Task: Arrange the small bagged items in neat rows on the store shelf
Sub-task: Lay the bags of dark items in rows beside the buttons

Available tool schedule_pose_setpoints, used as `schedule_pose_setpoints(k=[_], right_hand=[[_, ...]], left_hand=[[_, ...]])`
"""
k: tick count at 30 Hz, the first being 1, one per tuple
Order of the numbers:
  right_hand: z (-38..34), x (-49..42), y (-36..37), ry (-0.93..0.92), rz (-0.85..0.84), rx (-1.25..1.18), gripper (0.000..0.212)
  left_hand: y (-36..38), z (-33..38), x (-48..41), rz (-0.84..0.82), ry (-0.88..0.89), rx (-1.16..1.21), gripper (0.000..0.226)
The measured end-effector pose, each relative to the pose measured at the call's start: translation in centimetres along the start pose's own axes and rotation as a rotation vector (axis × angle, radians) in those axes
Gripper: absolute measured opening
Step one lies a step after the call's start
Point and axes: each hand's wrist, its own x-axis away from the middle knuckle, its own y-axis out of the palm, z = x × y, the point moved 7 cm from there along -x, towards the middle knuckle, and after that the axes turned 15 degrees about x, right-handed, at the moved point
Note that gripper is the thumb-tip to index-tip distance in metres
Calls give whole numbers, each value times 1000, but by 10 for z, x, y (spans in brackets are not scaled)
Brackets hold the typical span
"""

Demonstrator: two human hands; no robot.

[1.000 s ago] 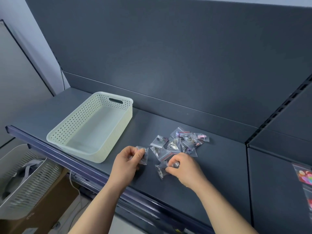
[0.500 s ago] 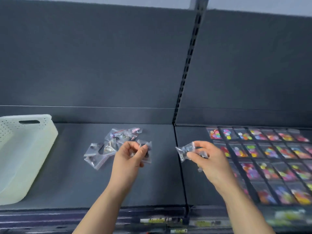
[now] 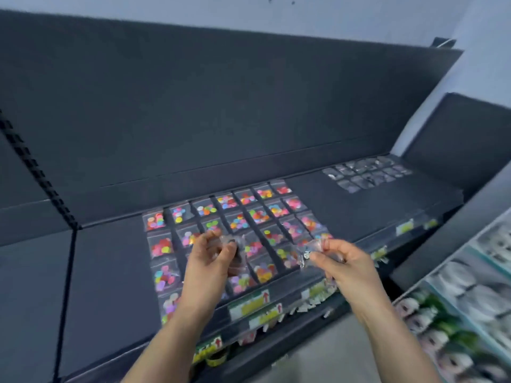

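Note:
My left hand (image 3: 208, 259) pinches a small clear bag (image 3: 233, 244) above the dark shelf (image 3: 110, 272). A second small clear bag (image 3: 311, 251) is pinched in my right hand (image 3: 343, 262), held just to the right. Both hands hover over several rows of small bags of colourful pieces (image 3: 237, 225) laid flat on the shelf. At the far right back of the shelf lie rows of clear bags with dark contents (image 3: 365, 172). The picture is blurred by motion.
A slotted upright (image 3: 36, 172) divides the shelf at the left. Price labels (image 3: 254, 302) line the front edge. A lighter shelf unit with packaged goods (image 3: 464, 299) stands at the lower right. The dark back panel (image 3: 221, 106) rises behind.
The view has swung right; the white basket and loose bag pile have left the frame. Both hands, each still holding a bag, now hover over the rows of colourful bags.

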Motion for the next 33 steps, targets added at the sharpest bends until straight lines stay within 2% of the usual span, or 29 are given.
schedule_pose_setpoints(k=[5,9,13,16,18,21,29,33], right_hand=[[51,-34,-80,58,81,-16,13],[72,-65,-118,81,74,-42,12],[79,-106,-142,88,36,-56,12],[79,-144,-154,69,-3,-60,17],[78,-170,-160,62,-46,-41,18],[77,-206,-168,70,-108,-54,22],[96,-287,-194,145,-95,-154,17],[102,-326,-196,121,-137,-94,17]], left_hand=[[106,-41,-9,-154,-87,-22,10],[169,-63,-29,-226,-155,-46,13],[223,-79,-59,-307,-168,-85,6],[263,-94,-89,-393,-196,-144,26],[289,-104,-109,-450,-242,-182,31],[320,-117,-134,-507,-287,-215,16],[355,-142,-185,-427,-331,-247,12],[366,-160,-200,-420,-381,-311,14]])
